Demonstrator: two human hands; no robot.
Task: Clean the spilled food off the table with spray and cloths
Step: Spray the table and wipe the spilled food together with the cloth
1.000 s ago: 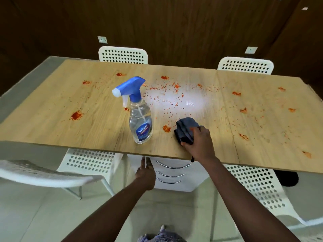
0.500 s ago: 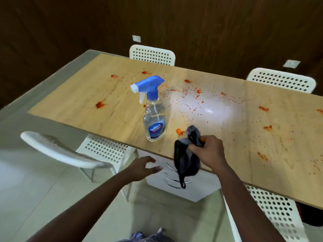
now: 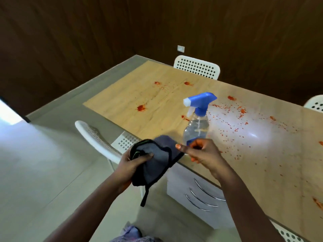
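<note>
A grey cloth (image 3: 157, 163) with a dark hem hangs in the air off the table's near edge. My left hand (image 3: 133, 165) grips its bunched left side, thumb on top. My right hand (image 3: 201, 152) pinches the cloth's right corner between thumb and forefinger. Just behind my right hand a clear spray bottle (image 3: 197, 126) with a blue trigger head stands upright on the wooden table (image 3: 132, 95). Red food blobs (image 3: 140, 107) and fine red crumbs (image 3: 232, 123) lie scattered over the tabletop.
A white perforated chair (image 3: 97, 138) is tucked in at the near left, two more (image 3: 197, 67) stand at the far side. A white drawer unit (image 3: 201, 194) sits under the table. Dark wood walls close the back; pale floor lies to the left.
My right hand lifted the cloth off the table and brought it off the edge. My left hand rose and took hold of it. The view swung to the left.
</note>
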